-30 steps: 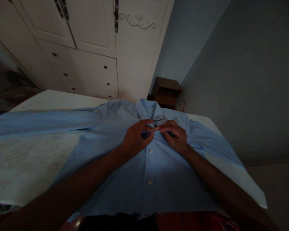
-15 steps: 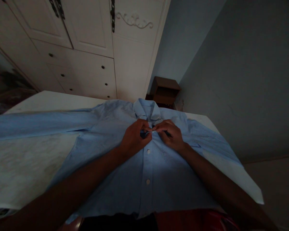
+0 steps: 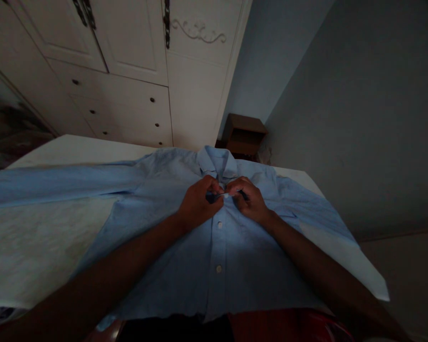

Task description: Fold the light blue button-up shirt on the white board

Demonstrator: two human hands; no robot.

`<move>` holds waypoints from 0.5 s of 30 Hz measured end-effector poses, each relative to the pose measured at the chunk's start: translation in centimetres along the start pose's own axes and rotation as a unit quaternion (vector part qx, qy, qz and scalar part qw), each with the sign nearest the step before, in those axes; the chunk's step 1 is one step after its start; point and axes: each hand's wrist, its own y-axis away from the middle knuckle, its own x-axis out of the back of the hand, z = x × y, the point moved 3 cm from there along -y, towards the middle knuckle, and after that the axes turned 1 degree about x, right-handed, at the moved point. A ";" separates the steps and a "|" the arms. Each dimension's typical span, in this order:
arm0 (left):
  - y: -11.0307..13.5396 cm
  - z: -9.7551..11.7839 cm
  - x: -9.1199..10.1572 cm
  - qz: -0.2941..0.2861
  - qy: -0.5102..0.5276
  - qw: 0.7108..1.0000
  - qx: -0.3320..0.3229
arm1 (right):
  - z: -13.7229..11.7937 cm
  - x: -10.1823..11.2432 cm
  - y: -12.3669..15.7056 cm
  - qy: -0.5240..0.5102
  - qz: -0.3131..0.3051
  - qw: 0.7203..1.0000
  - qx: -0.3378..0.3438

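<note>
A light blue button-up shirt [image 3: 171, 247] lies face up on a white table [image 3: 39, 247], collar pointing away from me, its left sleeve stretched out to the left. My left hand [image 3: 197, 205] and my right hand [image 3: 248, 200] meet just below the collar [image 3: 217, 161]. Both are closed in a pinch on the shirt's front placket at the top button. Two white buttons [image 3: 219, 224] below my hands sit fastened.
A cream wardrobe with drawers [image 3: 128, 95] stands behind the table. A small brown wooden stand [image 3: 244, 135] sits in the corner by the grey wall. Something red [image 3: 278, 327] shows at the bottom edge near me.
My hands have drawn slightly closer together at the top button. The view shifted a little; the shirt lies as before.
</note>
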 end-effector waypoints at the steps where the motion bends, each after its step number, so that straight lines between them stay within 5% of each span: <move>1: 0.0 -0.2 0.0 -0.001 0.006 1.000 0.002 | 0.1 0.0 0.0 0.002 0.002 1.000 -0.007; 10: -0.3 -1.1 0.1 0.021 0.075 0.995 0.056 | -0.5 1.2 0.1 0.106 0.102 0.989 0.031; 15: -0.3 -1.3 0.0 0.035 0.095 0.992 0.069 | -1.3 0.9 -0.1 0.192 0.014 0.974 0.120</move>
